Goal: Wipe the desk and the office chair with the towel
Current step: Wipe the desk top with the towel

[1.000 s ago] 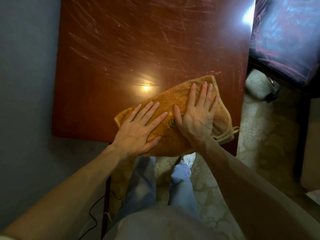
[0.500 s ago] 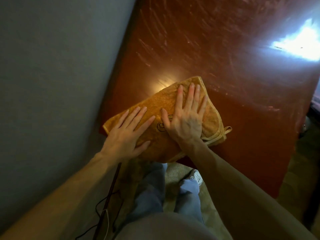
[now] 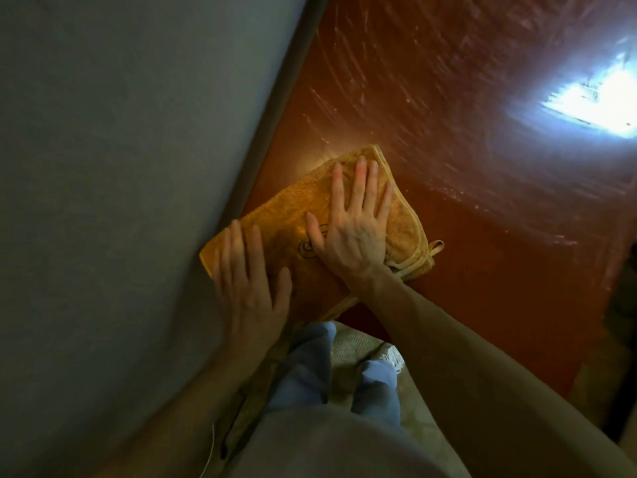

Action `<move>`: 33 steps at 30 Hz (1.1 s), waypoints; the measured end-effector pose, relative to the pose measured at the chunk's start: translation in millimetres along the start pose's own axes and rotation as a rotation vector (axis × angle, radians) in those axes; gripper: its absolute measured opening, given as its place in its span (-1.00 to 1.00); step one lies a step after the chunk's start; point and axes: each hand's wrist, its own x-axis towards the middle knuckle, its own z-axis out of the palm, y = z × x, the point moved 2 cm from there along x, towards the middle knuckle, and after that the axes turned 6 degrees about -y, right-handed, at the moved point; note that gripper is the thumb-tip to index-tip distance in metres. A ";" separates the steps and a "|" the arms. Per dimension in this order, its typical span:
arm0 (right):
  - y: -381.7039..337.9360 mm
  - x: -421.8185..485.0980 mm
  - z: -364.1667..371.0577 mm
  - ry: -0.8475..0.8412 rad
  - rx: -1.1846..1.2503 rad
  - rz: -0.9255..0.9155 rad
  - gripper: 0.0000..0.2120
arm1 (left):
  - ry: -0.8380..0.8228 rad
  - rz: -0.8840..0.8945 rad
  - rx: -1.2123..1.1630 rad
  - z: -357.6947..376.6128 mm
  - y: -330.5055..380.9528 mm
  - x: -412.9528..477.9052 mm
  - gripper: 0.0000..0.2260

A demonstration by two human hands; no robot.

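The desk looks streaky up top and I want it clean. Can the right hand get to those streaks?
Probably yes. The right hand lies flat on the towel, and the streaks on the desk start just past its fingertips, with nothing showing in between.

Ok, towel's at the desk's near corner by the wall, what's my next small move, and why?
Probably slide the towel forward and rightward: left hand and right hand press it flat at the desk corner, and streaky smears cover the surface beyond.
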 end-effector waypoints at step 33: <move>64.9 -35.5 -6.4 -0.061 -0.001 -0.478 -0.38 | 0.011 -0.077 0.135 15.4 55.2 107.2 -0.22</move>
